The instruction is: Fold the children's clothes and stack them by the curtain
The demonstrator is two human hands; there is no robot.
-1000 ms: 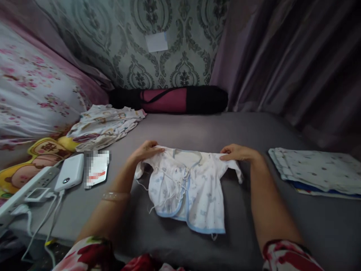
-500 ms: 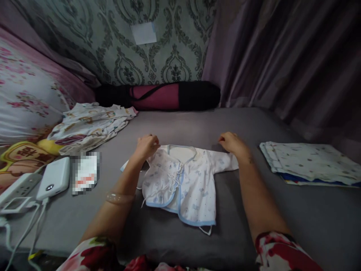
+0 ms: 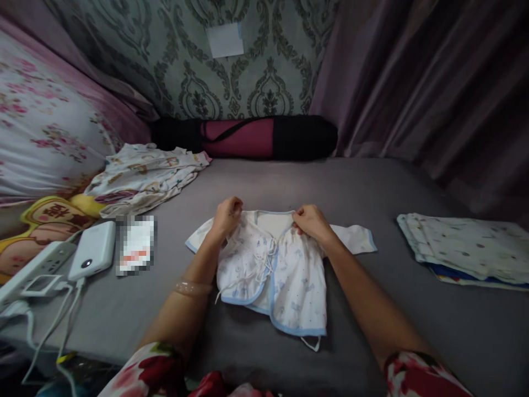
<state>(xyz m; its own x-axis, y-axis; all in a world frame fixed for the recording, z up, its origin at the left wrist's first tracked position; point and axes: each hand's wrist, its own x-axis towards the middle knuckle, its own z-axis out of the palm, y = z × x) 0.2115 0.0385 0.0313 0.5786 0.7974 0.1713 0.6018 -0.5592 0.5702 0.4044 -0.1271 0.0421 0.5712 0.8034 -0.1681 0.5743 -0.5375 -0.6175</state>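
A small white baby shirt [image 3: 295,275] with blue trim and a faint blue print lies front up on the grey sheet, its white ties knotted at the chest. My left hand [image 3: 228,216] is closed on the shirt's shoulder, left of the neckline. On the other side of the neckline, my right hand [image 3: 311,221] pinches the opposite shoulder, and the cloth gathers in small folds below it. Both sleeves spread outward beyond my hands, partly hidden by my forearms.
Folded printed cloths [image 3: 463,245] lie at the right. Crumpled clothes [image 3: 149,173], a white power bank [image 3: 93,251], a power strip [image 3: 39,270] with cables and a blurred packet [image 3: 136,245] are at the left. A long bag [image 3: 239,138] lies along the wall.
My right hand has moved left from above the sleeve to the shoulder by the neckline and taken hold there. The sleeve end on that side now shows. The view has shifted slightly.
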